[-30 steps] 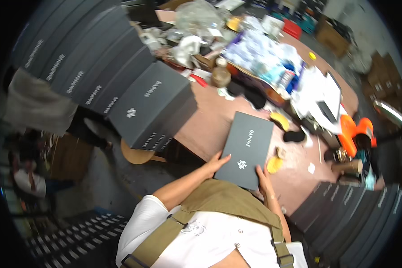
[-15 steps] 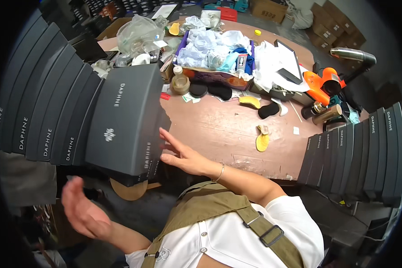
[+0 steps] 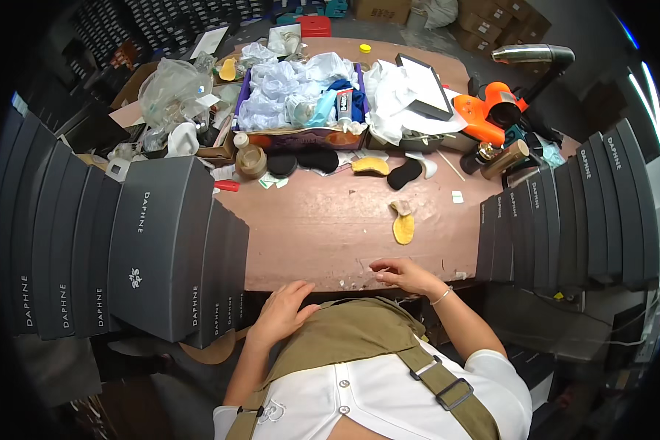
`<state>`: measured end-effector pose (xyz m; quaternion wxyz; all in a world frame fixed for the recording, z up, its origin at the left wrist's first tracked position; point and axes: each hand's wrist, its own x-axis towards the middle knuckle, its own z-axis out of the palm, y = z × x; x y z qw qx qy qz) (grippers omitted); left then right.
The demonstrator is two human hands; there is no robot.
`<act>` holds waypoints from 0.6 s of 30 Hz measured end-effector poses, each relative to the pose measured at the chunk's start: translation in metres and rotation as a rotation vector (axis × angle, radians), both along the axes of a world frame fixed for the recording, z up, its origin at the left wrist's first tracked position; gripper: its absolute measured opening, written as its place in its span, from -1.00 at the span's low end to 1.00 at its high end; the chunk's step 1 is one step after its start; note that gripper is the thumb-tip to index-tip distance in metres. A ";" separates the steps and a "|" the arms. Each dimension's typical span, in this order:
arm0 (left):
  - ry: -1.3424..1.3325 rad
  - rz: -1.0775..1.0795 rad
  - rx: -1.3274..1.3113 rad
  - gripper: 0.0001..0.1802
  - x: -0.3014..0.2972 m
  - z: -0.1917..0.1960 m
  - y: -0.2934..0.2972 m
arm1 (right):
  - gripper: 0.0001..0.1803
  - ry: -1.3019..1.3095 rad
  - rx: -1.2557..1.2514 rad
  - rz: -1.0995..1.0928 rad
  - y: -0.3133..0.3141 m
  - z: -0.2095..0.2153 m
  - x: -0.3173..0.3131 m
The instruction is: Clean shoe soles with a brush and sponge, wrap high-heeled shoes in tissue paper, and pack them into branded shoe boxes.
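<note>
My left hand (image 3: 279, 313) is by the table's near edge, fingers loosely stretched, with nothing in it. Just over the same edge to its right, my right hand (image 3: 409, 277) has its fingers apart and holds nothing. Left of my left hand rises a stack of dark grey shoe boxes; its tallest box (image 3: 161, 246) shows a pale flower emblem, and lower boxes (image 3: 224, 271) lie beside it. A second stack of dark grey shoe boxes (image 3: 565, 220) stands at the right. A yellow insole (image 3: 403, 229) lies on the table beyond my right hand.
At the back, a purple-rimmed box (image 3: 301, 138) holds crumpled white tissue and a tube. A squat bottle (image 3: 250, 158), another yellow insole (image 3: 371, 166) and black insoles (image 3: 405, 174) lie before it. An orange tool (image 3: 484, 121) is at the far right.
My left hand has come from the left boxes to the table edge. My right hand has left the tall box and moved right. The view has shifted, too.
</note>
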<state>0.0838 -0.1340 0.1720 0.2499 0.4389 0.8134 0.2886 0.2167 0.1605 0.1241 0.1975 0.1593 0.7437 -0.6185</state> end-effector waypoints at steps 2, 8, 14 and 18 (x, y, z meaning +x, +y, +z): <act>-0.025 -0.043 -0.044 -0.50 -0.012 -0.003 0.028 | -0.57 0.046 -0.023 -0.072 0.022 -0.008 -0.001; 0.047 0.035 0.128 -0.52 -0.044 -0.013 0.114 | -0.61 0.047 -0.099 -0.068 0.076 -0.008 -0.036; 0.178 0.273 0.177 -0.58 -0.113 -0.042 0.122 | -0.62 0.060 0.016 -0.007 0.113 -0.024 -0.106; 0.145 0.786 0.392 -0.68 -0.186 -0.063 0.115 | -0.62 0.246 0.200 0.158 0.080 -0.063 -0.160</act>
